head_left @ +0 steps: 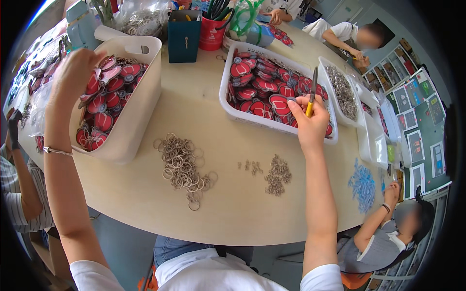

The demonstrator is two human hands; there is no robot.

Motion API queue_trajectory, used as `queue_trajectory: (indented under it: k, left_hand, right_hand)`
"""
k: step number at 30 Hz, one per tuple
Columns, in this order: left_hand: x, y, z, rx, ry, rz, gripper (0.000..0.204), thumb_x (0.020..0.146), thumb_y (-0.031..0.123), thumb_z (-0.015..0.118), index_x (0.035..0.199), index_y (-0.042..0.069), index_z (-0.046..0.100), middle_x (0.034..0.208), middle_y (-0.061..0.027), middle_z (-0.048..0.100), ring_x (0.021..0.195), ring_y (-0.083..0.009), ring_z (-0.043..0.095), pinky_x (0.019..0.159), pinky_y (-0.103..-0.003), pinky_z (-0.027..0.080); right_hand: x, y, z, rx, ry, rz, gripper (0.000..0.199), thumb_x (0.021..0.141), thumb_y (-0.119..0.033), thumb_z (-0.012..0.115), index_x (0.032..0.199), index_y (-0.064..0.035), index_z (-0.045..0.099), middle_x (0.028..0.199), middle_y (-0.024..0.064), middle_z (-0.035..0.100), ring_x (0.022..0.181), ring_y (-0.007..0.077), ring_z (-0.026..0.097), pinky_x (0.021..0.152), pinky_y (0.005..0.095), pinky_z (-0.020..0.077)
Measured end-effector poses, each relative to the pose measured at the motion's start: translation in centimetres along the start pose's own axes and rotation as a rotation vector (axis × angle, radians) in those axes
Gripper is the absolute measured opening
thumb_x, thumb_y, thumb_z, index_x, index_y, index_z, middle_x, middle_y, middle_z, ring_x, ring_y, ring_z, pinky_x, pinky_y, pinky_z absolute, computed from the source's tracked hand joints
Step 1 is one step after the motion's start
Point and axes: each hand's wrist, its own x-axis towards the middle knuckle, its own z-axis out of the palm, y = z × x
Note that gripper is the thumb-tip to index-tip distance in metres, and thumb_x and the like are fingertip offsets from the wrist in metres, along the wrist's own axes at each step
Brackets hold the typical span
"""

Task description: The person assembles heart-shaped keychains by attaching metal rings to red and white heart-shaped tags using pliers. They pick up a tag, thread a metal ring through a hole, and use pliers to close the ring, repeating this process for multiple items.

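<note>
My left hand (80, 68) is over the tall white bin (141, 104), its fingers bent together at the far-left rim. Whatever they pinch, if anything, is hidden. Inside the bin lie many red oval tags (112, 99) with grey edges and metal fittings. My right hand (313, 116) is closed round a slim tool (311, 94) with a yellow handle and a dark pointed end, tip upward. Its thumb and finger are also at a red oval tag (280, 104), above the white perforated basket (252, 118) full of similar tags.
Between my arms lie a heap of metal split rings (180, 165) and small piles of metal clasps (277, 177). Light-blue slips (362, 185) lie at the right. Behind stand a dark green box (185, 36) and a red pen cup (212, 34). Other people work around the table.
</note>
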Motion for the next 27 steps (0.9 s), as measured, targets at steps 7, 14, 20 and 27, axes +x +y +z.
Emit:
queue_trajectory:
  k: [7,14,20,27]
  left_hand:
    - [-9.7,9.1,-1.4,-1.406,-0.306,0.409,0.044,0.098,0.041,0.05,0.106,0.001,0.068,0.089,-0.0052,0.067,0.073,-0.0117,0.06,0.063,-0.027,0.05]
    - [-17.1,17.1,3.0,-2.108,-1.337,-0.37,0.047,0.1,0.036,0.049,0.112,-0.009,0.058,0.096,-0.013,0.068,0.085,-0.0167,0.066,0.079,-0.029,0.054]
    - [-18.2,16.7,5.3,-2.036,-1.095,-0.388,0.033,0.097,0.023,0.054,0.118,-0.003,0.056,0.099,-0.0139,0.068,0.074,-0.013,0.066,0.065,-0.023,0.054]
    - [-18.4,15.7,6.4,-1.944,-1.02,-0.291,0.028,0.096,0.021,0.057,0.115,0.0,0.057,0.089,-0.0081,0.067,0.065,-0.0104,0.064,0.051,-0.02,0.049]
  right_hand:
    - [-5.1,-4.2,-0.4,0.124,-0.006,-0.115,0.015,0.076,-0.009,0.078,0.082,-0.001,0.067,0.086,0.0035,0.05,0.084,0.0169,0.051,0.074,0.0305,0.043]
    - [-9.6,-6.3,0.0,0.042,-0.341,-0.453,0.025,0.069,-0.002,0.077,0.093,-0.0059,0.071,0.091,0.0074,0.05,0.079,0.023,0.049,0.067,0.0335,0.0417]
    - [-10.6,-4.1,-1.9,-0.156,-0.452,-0.01,0.016,0.066,-0.001,0.078,0.075,0.0016,0.065,0.093,0.0107,0.052,0.086,0.0282,0.053,0.075,0.0389,0.0436]
    - [-12.2,-1.9,-1.1,-0.403,-0.543,-0.041,0.016,0.068,-0.004,0.077,0.075,0.0018,0.064,0.097,0.0122,0.053,0.093,0.0295,0.052,0.082,0.0403,0.041]
